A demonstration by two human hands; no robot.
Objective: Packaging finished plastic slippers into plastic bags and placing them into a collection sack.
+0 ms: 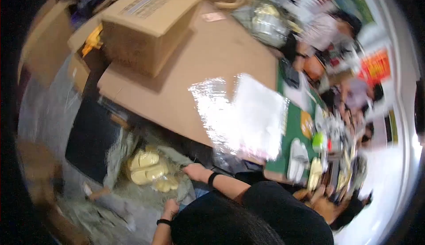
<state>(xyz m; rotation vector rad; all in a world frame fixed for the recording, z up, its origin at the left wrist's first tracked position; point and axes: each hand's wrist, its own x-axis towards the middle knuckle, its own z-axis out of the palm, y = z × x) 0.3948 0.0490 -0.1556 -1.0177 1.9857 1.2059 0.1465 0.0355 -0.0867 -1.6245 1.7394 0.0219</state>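
Observation:
A greyish woven sack [186,190] gapes at the lower left, with several pale yellow slippers [146,174] in clear wrapping inside its mouth. My right hand [197,173], a black band at its wrist, is closed on the sack's rim on the far side. Nearer the lower edge, my left hand [171,206], also with a dark wristband, is closed at the near side of the same rim. Motion blur softens the fingers of both hands. The lower part of the sack's contents is hidden.
A brown board-topped table [221,50] carries a large carton [150,19] and glossy plastic-wrapped sheets [259,116]. On a green surface [290,116] lie white slippers [297,160] and yellow ones [314,173]. Several people sit along the right. An open carton [46,41] stands far left.

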